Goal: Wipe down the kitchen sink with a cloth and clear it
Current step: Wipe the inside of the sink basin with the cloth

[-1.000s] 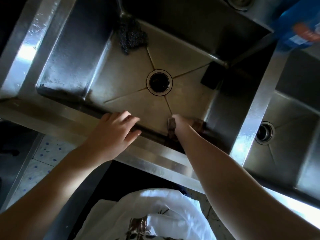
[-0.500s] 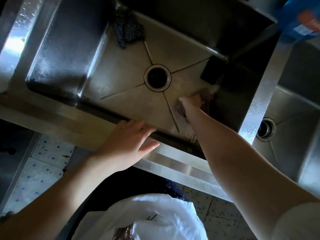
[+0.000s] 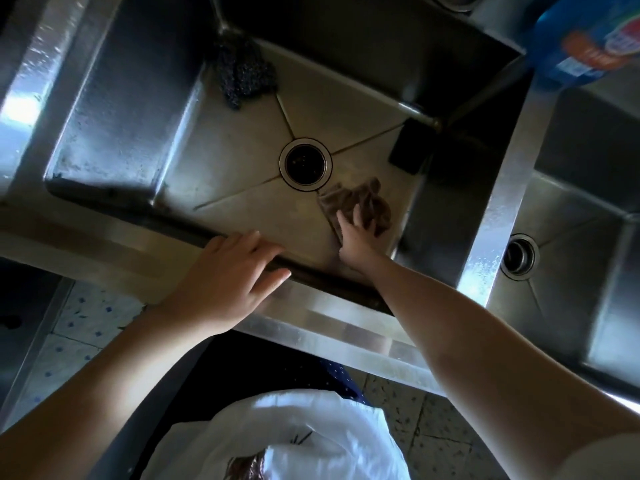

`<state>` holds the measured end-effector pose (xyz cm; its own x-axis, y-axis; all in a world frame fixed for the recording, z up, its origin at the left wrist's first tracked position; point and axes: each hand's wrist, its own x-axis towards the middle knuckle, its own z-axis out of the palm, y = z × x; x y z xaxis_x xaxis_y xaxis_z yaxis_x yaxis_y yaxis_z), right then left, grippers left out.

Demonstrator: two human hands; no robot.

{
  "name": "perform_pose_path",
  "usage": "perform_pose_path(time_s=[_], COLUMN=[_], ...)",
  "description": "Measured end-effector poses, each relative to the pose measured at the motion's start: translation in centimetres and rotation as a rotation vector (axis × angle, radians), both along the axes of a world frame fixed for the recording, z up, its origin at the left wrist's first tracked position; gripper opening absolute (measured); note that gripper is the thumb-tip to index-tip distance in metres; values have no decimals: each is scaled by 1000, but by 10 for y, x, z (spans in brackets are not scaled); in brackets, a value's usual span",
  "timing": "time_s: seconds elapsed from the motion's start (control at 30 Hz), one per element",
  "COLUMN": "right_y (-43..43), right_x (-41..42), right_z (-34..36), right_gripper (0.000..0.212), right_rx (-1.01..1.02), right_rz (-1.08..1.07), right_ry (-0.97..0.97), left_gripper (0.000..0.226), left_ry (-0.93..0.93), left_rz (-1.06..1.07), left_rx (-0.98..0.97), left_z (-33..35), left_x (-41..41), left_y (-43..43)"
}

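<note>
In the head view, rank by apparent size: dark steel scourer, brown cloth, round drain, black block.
1. Dark steel scourer and crumpled brown cloth: alike; the right hand covers part of the cloth.
2. Round metal-rimmed drain.
3. Black rectangular block.

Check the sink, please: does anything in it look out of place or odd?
Two things lie in the sink: a dark scourer in the far left corner and a black block by the right wall. Both must go before it is clear. I see no spill or damage.

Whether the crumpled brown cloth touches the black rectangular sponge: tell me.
Apart. Head view shows bare steel sink floor between cloth and sponge.
</note>
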<state>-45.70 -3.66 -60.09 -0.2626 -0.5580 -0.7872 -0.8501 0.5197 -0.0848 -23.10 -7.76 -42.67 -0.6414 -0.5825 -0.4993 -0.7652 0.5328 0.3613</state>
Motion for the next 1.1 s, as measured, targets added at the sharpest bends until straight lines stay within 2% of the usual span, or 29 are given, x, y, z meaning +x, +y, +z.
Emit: perform_pose_path(time_s=[0.07, 0.17, 0.27, 0.33, 0.43, 0.6, 0.77, 0.97, 1.1], right_y=[-1, -12, -26, -33, -46, -65, -52, -11, -7], right_x=[-1, -6, -15, -19, -13, 14, 16, -18, -32], right_z=[2, 2, 0, -1, -2, -2, 0, -2, -7], right_gripper=[85, 85, 86, 91, 88, 83, 86, 81, 93], right_rx=[38, 88, 61, 21, -23, -74, -68, 21, 27], right_rz=[-64, -297, -497, -548, -437, -30, 35, -266, -536], right_ry=[95, 192, 171, 123, 89, 24, 75, 141, 137], left_gripper=[63, 64, 57, 51, 45, 45, 43, 46, 46], left_ry=[-6, -21, -11, -16, -8, -8, 4, 4, 0], left_rz=[11, 27, 49, 52, 51, 52, 48, 85, 106], left_rx=[5, 27, 3, -14, -41, -47, -61, -40, -57], left_z=[0, 0, 1, 2, 4, 3, 5, 6, 4], left_x=[3, 9, 14, 16, 20, 23, 23, 24, 28], left_y=[-1, -1, -1, -1, -2, -3, -4, -7, -8])
